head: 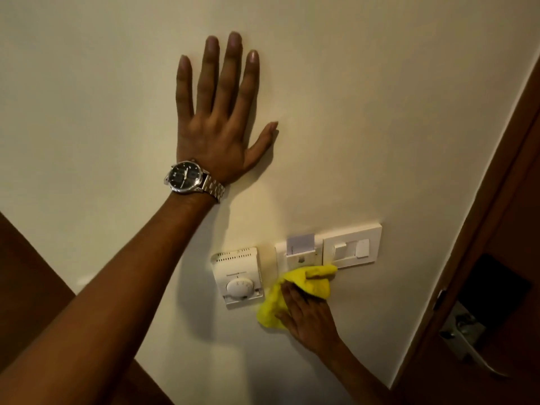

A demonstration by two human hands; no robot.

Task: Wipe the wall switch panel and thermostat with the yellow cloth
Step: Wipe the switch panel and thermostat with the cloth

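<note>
A white switch panel (352,247) is mounted low on the cream wall, with a key card (301,244) standing in the slot of its left half. To its left sits a white thermostat (237,276) with a round dial. My right hand (306,317) presses the yellow cloth (314,280) against the wall just under the panel's lower left corner, the cloth touching the panel's bottom edge. Part of the cloth hangs beside the thermostat's right edge. My left hand (217,112), with a metal wristwatch, lies flat on the wall above, fingers spread, holding nothing.
A brown wooden door (496,258) with a metal lever handle (467,340) stands at the right edge of the wall. Dark wood (32,273) shows at the lower left, behind my left forearm.
</note>
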